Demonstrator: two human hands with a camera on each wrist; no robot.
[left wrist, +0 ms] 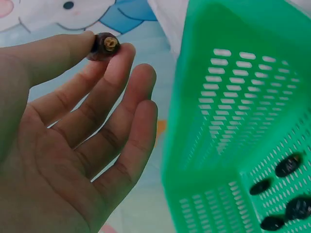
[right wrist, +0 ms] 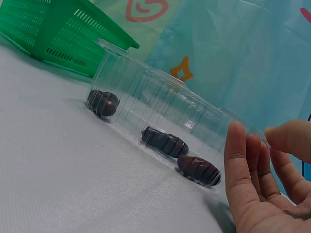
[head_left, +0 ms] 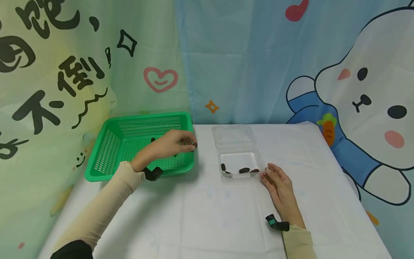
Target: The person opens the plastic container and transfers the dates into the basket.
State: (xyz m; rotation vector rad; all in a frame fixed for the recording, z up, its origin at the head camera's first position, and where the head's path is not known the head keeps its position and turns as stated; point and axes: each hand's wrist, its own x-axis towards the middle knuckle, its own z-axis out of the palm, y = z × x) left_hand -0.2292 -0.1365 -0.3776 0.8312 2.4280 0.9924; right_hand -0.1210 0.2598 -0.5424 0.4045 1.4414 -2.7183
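Note:
My left hand pinches a dark brown date between thumb and fingertips, its pale stem end showing in the left wrist view. That hand is over the right rim of a green plastic basket, where several more dates lie on the slotted floor. On the table to the right stands a clear plastic box with its lid folded back. Several dates lie along its near side. My right hand grips the box's near right corner between thumb and fingers.
A white cloth covers the table. Behind it hangs a printed curtain with a cartoon animal at the right. The basket stands at the back left, a short gap from the box.

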